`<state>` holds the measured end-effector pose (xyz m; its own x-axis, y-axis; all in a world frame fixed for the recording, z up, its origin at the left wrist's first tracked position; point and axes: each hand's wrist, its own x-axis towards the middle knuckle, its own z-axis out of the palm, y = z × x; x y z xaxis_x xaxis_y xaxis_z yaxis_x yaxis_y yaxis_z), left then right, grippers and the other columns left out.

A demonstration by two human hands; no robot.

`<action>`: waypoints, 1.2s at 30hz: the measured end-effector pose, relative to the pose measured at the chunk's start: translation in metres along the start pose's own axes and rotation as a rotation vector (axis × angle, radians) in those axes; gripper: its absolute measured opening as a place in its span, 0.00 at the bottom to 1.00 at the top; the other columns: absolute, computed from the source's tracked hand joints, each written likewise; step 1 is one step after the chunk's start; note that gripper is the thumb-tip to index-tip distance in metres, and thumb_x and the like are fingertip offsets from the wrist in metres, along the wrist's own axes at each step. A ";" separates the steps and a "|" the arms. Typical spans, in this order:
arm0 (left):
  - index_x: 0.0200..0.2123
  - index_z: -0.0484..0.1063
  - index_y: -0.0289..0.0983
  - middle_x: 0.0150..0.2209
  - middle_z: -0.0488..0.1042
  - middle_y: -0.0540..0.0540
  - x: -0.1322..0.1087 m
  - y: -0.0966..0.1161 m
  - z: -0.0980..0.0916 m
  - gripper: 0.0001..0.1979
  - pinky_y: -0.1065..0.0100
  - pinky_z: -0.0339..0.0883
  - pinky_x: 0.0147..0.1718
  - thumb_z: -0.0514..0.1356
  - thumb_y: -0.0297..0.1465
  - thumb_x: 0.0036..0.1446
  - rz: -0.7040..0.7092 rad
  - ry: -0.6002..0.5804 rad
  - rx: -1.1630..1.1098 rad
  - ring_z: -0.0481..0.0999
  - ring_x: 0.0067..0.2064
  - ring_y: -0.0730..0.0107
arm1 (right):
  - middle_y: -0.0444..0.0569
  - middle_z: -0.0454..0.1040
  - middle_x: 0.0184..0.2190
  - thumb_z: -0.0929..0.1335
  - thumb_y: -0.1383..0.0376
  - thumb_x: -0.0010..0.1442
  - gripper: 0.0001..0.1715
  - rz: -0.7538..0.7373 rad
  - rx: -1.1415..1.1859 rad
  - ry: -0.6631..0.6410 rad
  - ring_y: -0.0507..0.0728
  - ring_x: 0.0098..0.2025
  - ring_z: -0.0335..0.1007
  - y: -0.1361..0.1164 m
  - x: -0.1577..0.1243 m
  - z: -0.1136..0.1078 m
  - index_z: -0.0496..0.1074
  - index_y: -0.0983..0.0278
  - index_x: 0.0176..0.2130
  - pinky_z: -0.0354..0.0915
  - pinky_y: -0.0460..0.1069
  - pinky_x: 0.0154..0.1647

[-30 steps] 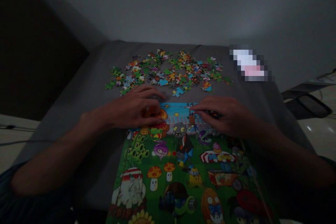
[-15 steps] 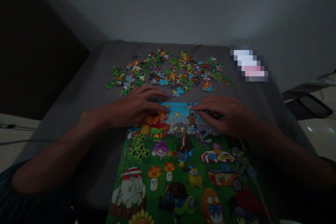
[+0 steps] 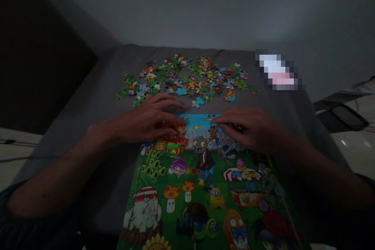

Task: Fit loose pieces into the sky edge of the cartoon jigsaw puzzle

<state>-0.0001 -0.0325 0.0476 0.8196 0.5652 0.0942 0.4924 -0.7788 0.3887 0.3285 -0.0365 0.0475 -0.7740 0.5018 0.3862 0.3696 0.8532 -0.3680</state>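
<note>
A colourful cartoon board (image 3: 181, 187) lies in front of me, with green lawn, plants and zombies and a blue strip along its far edge. My left hand (image 3: 152, 119) rests over its far left corner, fingers apart, holding nothing visible. At the far right corner, my right hand (image 3: 249, 125) has thumb and forefinger pinched together on the blue strip; whatever is between them is too small to make out. Beyond both hands lies a spread of loose puzzle pieces (image 3: 191, 84), with a blue piece (image 3: 198, 102) nearest the board.
Grey cloth (image 3: 96, 82) covers the surface under the board and pieces. A pixelated bright object (image 3: 278, 71) lies at the back right. Behind stands a pale wall (image 3: 187, 8). A black-framed object (image 3: 348, 117) is at the right, and a cable (image 3: 29, 158) at the left.
The left fingers have shifted slightly on the board's far left part. My right hand keeps its pinch in nearly the same place. The whole view has moved very slightly.
</note>
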 end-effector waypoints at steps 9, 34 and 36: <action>0.56 0.81 0.51 0.68 0.72 0.45 -0.005 -0.004 -0.005 0.16 0.44 0.58 0.71 0.55 0.41 0.76 -0.042 0.050 0.026 0.65 0.70 0.51 | 0.53 0.84 0.36 0.65 0.70 0.71 0.16 -0.002 0.000 -0.013 0.58 0.37 0.80 0.000 0.000 -0.002 0.82 0.66 0.49 0.74 0.52 0.39; 0.57 0.81 0.55 0.68 0.71 0.49 -0.004 0.001 -0.007 0.16 0.50 0.56 0.71 0.57 0.44 0.74 -0.004 -0.053 0.008 0.65 0.70 0.51 | 0.52 0.84 0.38 0.65 0.69 0.72 0.16 -0.007 -0.021 -0.026 0.57 0.40 0.81 0.001 0.000 -0.001 0.82 0.64 0.49 0.73 0.51 0.41; 0.57 0.81 0.54 0.68 0.71 0.48 -0.004 0.001 -0.006 0.16 0.49 0.56 0.71 0.56 0.44 0.75 0.005 -0.048 0.009 0.65 0.70 0.51 | 0.53 0.85 0.38 0.64 0.69 0.72 0.16 -0.006 -0.031 -0.027 0.57 0.40 0.81 0.001 0.000 -0.001 0.82 0.65 0.49 0.74 0.51 0.41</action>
<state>-0.0045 -0.0336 0.0530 0.8353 0.5473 0.0519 0.4904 -0.7845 0.3797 0.3296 -0.0359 0.0483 -0.7895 0.4934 0.3651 0.3805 0.8602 -0.3395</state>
